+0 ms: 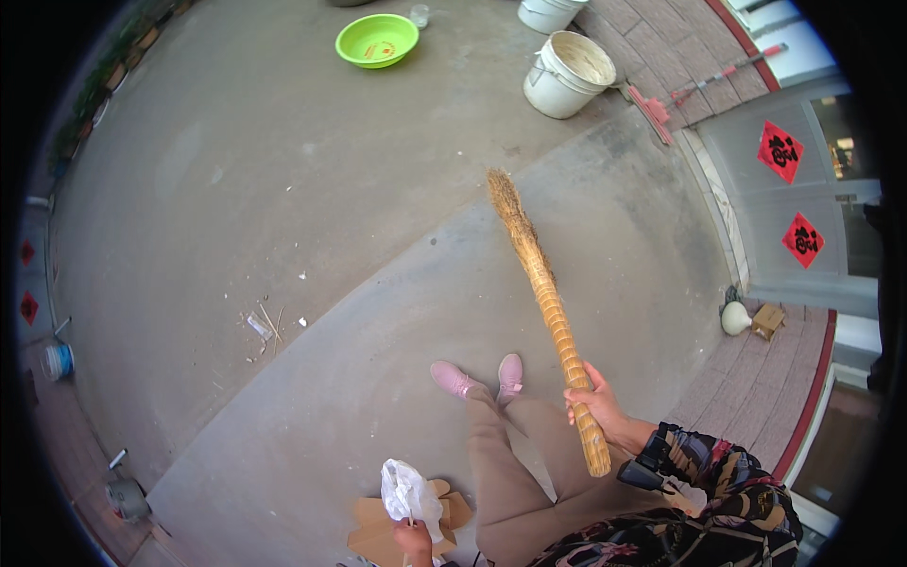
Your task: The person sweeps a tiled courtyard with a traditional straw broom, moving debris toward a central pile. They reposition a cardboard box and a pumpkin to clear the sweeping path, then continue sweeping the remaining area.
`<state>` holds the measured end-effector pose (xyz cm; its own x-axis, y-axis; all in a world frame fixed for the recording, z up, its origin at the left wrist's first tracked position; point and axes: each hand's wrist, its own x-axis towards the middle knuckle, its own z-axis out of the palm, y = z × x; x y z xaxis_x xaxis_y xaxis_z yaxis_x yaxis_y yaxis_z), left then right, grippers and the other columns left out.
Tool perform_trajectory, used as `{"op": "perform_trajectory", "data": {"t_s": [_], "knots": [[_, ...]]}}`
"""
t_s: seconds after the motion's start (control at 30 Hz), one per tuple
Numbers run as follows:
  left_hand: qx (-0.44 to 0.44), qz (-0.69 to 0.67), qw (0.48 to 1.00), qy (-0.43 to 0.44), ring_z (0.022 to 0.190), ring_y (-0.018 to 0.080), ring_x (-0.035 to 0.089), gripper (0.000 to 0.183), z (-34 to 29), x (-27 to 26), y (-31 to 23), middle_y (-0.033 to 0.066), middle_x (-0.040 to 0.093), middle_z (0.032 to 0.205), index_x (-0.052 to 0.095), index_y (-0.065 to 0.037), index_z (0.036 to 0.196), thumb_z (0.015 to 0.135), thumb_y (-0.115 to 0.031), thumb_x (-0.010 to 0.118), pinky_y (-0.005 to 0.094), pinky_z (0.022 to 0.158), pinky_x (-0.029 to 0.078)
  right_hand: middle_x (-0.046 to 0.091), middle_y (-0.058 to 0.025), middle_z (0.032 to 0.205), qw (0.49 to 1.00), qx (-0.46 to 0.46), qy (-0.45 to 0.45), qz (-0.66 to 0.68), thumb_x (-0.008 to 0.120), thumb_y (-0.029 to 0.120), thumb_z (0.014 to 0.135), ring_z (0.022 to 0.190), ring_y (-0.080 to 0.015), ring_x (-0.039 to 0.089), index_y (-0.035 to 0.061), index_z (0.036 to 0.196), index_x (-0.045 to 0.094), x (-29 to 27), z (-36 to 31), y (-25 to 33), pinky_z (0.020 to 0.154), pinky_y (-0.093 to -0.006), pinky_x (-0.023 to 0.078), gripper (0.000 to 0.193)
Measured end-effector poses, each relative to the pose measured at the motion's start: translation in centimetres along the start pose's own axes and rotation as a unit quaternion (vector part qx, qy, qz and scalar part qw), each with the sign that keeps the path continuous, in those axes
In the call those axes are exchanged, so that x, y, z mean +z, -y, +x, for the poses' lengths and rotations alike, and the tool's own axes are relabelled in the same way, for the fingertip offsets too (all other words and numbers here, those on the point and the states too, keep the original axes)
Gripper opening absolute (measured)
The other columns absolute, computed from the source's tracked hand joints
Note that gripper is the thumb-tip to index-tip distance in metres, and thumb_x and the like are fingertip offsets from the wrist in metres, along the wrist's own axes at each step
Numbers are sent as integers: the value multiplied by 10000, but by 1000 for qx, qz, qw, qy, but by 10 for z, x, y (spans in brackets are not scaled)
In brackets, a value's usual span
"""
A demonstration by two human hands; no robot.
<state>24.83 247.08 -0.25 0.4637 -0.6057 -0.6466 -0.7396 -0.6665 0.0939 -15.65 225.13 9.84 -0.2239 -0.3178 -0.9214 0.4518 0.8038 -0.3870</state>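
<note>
My right hand (607, 413) is closed round the handle of a short straw broom (551, 304), which points up and away from me with its worn bristle end raised. At the lower edge my left hand (413, 539) grips a crumpled white plastic bag (408, 489). Behind the bag lies an opened brown cardboard box (371, 541); whether my left hand also touches it I cannot tell. Out on the concrete to the left is a small patch of litter: a clear plastic piece (259, 327), several thin sticks (274, 323) and white scraps.
A green basin (376, 42) sits far ahead, with white buckets (567, 77) to its right. A red squeegee or mop (652, 113) leans by the tiled wall. Grey doors (756, 180) line the right side. A small carton (768, 321) stands beside a round white object (735, 318).
</note>
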Motion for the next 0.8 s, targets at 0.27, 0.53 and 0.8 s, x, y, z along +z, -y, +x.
{"op": "perform_trajectory", "data": {"t_s": [0.27,0.53,0.8], "knots": [[177,116,977,-38,654,365,539,123,62,-27,-55,207,535,709,582,31,648,701,-80,571,444,597,439,516,-67,635,983,-29,-106,149,609,-6,722,509,-153,531,14,826,468,-155,5,-44,470,-282,470,177],[259,176,947,-69,654,353,534,103,68,-32,-114,171,536,686,547,0,585,637,-74,598,464,590,433,526,-75,642,906,-15,-216,363,596,8,746,525,-160,541,-16,820,508,-272,60,-120,476,-268,501,117],[308,214,926,-46,650,356,505,134,63,-66,-84,187,515,684,548,20,594,685,-76,572,448,595,411,526,-89,654,785,-7,-278,553,587,22,758,591,-193,556,13,755,509,-329,100,-194,506,-279,509,79]]}}
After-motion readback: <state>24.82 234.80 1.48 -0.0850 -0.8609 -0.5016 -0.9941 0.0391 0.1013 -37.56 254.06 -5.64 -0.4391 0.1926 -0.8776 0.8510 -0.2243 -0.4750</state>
